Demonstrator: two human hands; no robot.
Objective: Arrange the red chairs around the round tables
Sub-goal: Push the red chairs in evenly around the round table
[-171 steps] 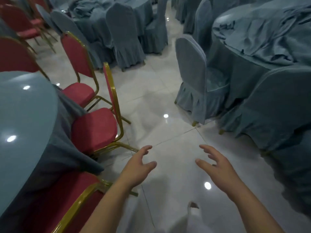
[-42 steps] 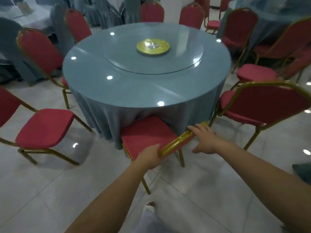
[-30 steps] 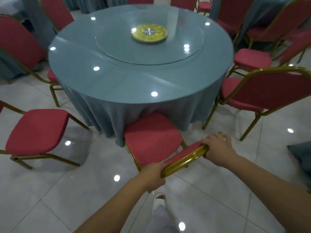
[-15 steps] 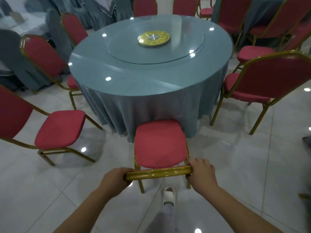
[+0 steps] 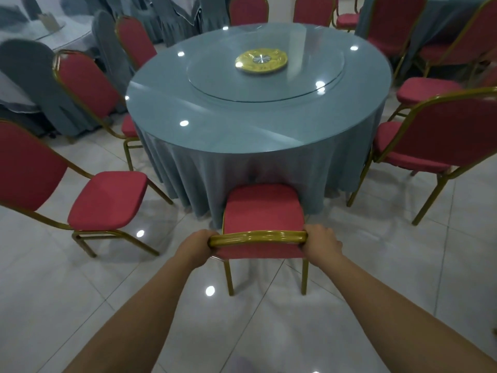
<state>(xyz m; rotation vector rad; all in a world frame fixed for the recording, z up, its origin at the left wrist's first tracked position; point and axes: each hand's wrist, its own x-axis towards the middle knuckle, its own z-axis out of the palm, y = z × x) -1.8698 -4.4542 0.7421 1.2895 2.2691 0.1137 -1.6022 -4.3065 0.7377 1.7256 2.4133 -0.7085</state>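
Chair (image 5: 262,208) slid nearer table (image 5: 242,125); left hand (image 5: 196,244), right hand (image 5: 321,242) grip backrest (image 5: 258,235).

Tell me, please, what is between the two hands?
In the head view, the gold top rail of the red chair spans between the left hand and the right hand; each grips one end.

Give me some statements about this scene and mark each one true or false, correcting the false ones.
1. The left hand and right hand grip the top rail of the chair. True.
2. The chair lies on its side. False: it stands upright, facing the table.
3. A yellow disc sits on the table. True.
4. The table is square. False: it is round.
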